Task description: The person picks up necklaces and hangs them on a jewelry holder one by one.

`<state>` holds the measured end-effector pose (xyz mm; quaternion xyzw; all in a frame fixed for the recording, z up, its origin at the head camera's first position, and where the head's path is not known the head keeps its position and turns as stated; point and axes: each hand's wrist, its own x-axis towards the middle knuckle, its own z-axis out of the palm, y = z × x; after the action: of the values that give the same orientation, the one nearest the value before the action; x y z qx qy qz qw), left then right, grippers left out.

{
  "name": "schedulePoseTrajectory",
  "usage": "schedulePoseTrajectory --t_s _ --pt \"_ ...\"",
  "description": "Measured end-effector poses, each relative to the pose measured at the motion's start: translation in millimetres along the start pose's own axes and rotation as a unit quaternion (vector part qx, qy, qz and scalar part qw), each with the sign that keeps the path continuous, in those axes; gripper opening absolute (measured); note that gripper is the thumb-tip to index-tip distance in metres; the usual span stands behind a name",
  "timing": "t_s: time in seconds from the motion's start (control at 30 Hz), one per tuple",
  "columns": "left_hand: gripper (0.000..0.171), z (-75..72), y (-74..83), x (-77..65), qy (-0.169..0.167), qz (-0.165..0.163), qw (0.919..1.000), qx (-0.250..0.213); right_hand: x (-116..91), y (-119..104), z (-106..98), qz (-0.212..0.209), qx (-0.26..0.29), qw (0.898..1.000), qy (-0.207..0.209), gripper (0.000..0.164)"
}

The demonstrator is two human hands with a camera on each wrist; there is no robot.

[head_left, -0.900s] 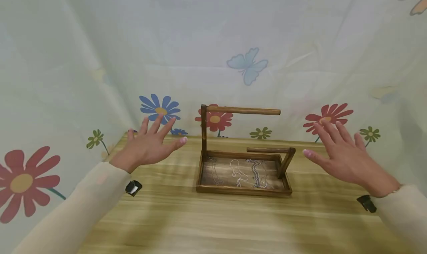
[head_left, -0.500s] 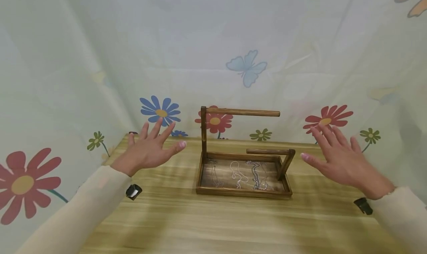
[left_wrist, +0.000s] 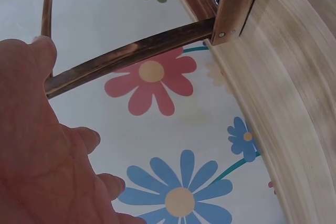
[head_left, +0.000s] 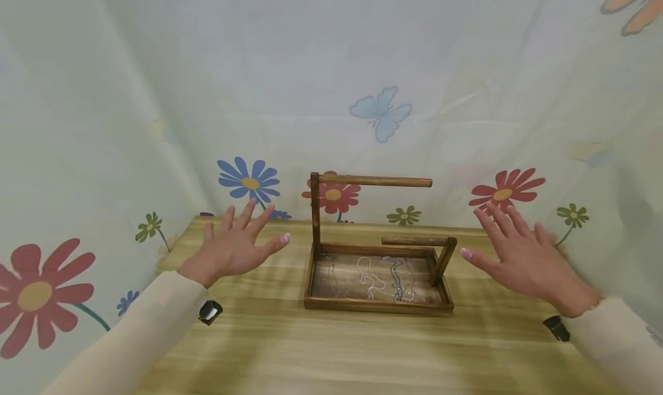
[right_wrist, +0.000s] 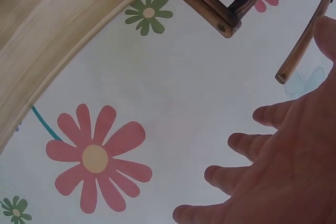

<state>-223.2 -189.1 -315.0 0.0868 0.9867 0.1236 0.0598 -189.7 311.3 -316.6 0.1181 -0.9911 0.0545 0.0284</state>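
A dark wooden jewelry stand rests mid-table, with a tray base, a tall post at the left and a short one at the right, each bearing a horizontal bar. In its tray lie a pale looped necklace, a thicker silver chain and a thin chain at the left. My left hand hovers left of the stand, fingers spread, holding nothing. To the right of it my right hand hovers too, fingers spread and touching nothing. Both wrist views show the stand's bars beyond the fingers.
The stand is on a light wood-grain table. A pale curtain printed with flowers and butterflies hangs behind and along both sides. A small black device sits under the left wrist, another by the right.
The head view has tilted up slightly, so the stand and table sit lower in it. My right hand has shifted a little leftward. Both hands keep their spread pose; the chains lie unchanged.
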Motion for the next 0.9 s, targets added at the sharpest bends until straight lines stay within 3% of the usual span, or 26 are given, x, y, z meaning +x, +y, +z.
schedulePoseTrajectory --t_s 0.9 --pt "0.090 30.8 -4.0 5.2 0.031 0.025 0.9992 0.004 -6.3 2.7 35.0 -0.009 0.045 0.999 0.010 0.096"
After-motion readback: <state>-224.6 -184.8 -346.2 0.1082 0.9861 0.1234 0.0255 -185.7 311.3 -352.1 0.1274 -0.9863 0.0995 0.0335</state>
